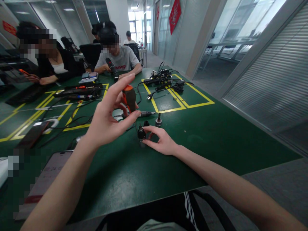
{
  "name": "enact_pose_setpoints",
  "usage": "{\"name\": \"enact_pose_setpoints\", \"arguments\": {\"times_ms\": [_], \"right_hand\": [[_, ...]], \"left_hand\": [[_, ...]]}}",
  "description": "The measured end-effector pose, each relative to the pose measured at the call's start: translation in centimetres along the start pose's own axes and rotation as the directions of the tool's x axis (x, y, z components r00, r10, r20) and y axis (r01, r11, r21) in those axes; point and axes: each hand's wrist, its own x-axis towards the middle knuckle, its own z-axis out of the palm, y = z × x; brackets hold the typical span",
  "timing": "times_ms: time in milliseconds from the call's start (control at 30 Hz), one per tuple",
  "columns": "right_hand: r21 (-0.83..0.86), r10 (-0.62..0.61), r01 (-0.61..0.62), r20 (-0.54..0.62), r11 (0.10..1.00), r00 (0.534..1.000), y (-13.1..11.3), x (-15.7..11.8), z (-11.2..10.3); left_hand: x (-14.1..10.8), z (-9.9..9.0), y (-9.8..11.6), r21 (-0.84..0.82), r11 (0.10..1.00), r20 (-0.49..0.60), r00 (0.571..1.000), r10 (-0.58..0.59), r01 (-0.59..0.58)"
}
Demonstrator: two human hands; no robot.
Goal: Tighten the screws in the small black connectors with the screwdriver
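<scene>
My left hand (108,115) is closed round the handle of a screwdriver (130,98), orange at the top and dark lower down. The thin shaft slants down beside a small black cylindrical part (141,133) with a pin on top; whether its tip touches the part I cannot tell. Thumb and forefinger of my right hand (161,139) pinch this part from the right, upright on the green table (192,134). Just behind it are a small black cap-like piece (146,123) and a metal fitting (158,120) with a narrow stem.
A dark pen-shaped tool (147,113) with a cord lies behind my hands. Tangled black cables and adapters (163,78) sit farther back inside yellow tape lines. On the left are a phone (59,163) and a black tray (81,91). Two people sit across the table.
</scene>
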Motion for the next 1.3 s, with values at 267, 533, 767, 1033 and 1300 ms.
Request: {"name": "enact_pose_setpoints", "arguments": {"times_ms": [267, 533, 767, 1033, 1300], "right_hand": [[0.024, 0.0, 0.0, -0.001, 1.0, 1.0, 0.13, -0.05, 0.13], [0.029, -0.008, 0.008, 0.002, 1.0, 1.0, 0.3, -0.04, 0.13], [0.019, 0.001, -0.001, 0.002, 1.0, 1.0, 0.26, -0.01, 0.07], [0.042, -0.003, 0.002, 0.007, 0.999, 1.0, 0.29, 0.0, 0.12], [0.025, 0.002, -0.002, 0.01, 1.0, 1.0, -0.03, 0.04, -0.02]], "left_hand": [[-0.04, 0.21, 0.39, -0.003, 1.0, -0.009, 1.0, -0.028, 0.028], [-0.07, 0.07, 0.59, 0.004, 0.999, 0.003, 0.999, -0.032, 0.032], [0.02, 0.14, 0.03, 0.014, 1.0, 0.0, 1.0, 0.021, -0.021], [0.17, 0.1, -0.35, 0.036, 0.996, 0.027, 0.996, 0.084, -0.085], [0.04, 0.24, 0.06, 0.071, 0.997, -0.012, 1.0, 0.005, -0.005]]}}
